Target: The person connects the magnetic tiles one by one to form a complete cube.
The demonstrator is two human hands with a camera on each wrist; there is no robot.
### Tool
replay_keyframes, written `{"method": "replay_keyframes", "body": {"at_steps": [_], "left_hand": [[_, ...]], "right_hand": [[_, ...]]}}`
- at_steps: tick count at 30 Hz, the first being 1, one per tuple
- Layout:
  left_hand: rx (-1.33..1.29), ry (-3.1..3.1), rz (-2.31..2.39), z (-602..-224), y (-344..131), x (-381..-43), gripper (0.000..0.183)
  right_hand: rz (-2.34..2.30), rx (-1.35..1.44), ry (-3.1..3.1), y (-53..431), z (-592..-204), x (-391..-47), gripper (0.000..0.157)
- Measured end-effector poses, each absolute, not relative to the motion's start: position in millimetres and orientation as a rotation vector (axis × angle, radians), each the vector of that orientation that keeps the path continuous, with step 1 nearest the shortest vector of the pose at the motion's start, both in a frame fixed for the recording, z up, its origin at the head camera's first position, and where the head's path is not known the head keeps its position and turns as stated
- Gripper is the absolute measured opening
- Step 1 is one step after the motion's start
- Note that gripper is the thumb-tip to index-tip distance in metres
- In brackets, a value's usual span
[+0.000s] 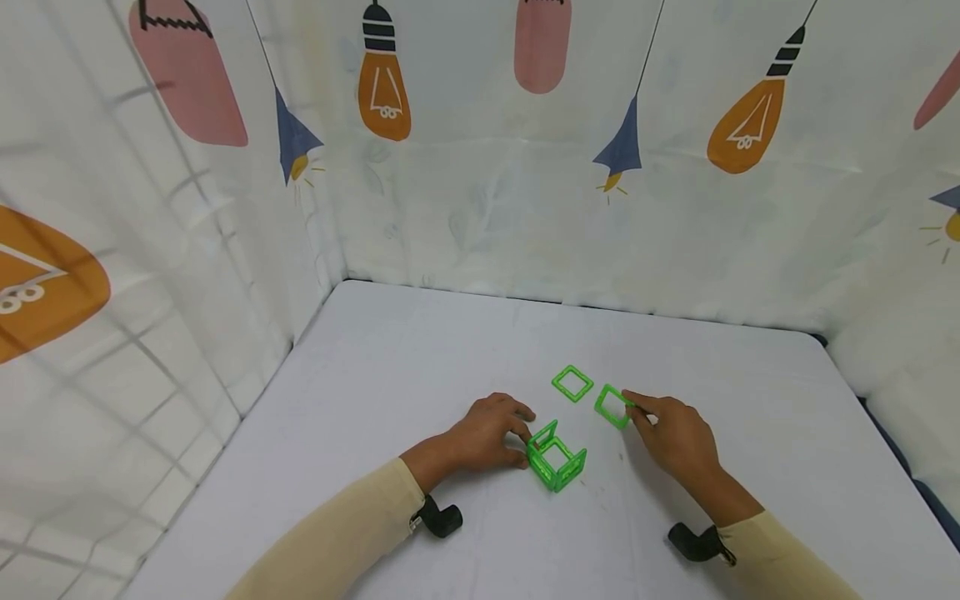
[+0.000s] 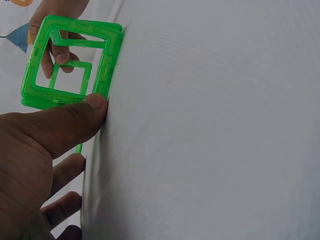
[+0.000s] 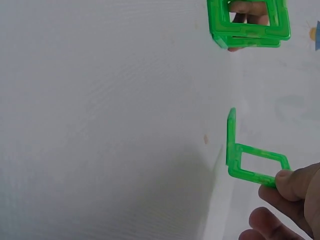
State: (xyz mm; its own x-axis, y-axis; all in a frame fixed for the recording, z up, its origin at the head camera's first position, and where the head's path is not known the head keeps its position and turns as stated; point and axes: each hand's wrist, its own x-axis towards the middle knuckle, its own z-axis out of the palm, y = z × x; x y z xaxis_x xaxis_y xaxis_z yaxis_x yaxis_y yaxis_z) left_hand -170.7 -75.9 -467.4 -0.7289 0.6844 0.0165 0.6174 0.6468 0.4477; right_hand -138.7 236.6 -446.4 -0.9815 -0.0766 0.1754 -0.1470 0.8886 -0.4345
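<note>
1. Head view: 2 arms in pale sleeves (image 1: 333, 525) slant in from the lower corners over the white desk (image 1: 420, 350). The left hand (image 1: 483, 435) sits low, its bent fingers pinching the left side of the green box shape (image 1: 546, 472), which stands open-topped on the desk, made of joined squares with hollow middles. The right hand (image 1: 677, 437) pinches the held square (image 1: 609, 417), which is tilted; just beyond lies 1 loose square (image 1: 563, 392).
2. Left wrist view: the left thumb presses a lower corner of the box shape; the index finger is hidden, and 3 other fingers spread below.
3. Right wrist view: thumb and forefinger pinch a corner of the held square. The loose square shows edge-on beside it; I cannot tell whether they touch.
</note>
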Motion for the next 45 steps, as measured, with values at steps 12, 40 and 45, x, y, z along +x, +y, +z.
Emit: {"method": "replay_keyframes", "body": {"at_steps": [12,40,45], "left_hand": [[1.068,2.715,0.651,-466.5,-74.5,-170.9,0.022],[1.073,2.720,0.647,-469.7,-74.7,-171.6,0.021],[1.073,2.718,0.651,-469.8,-75.0,-172.1,0.021]], "right_hand": [[0.792,0.207,-2.856,229.1,-437.6,-124.7,0.035],[0.687,0.336,-2.773,210.5,-445.1,-114.1,0.035],[0.686,0.348,-2.769,208.5,-446.5,-113.6,0.035]]}}
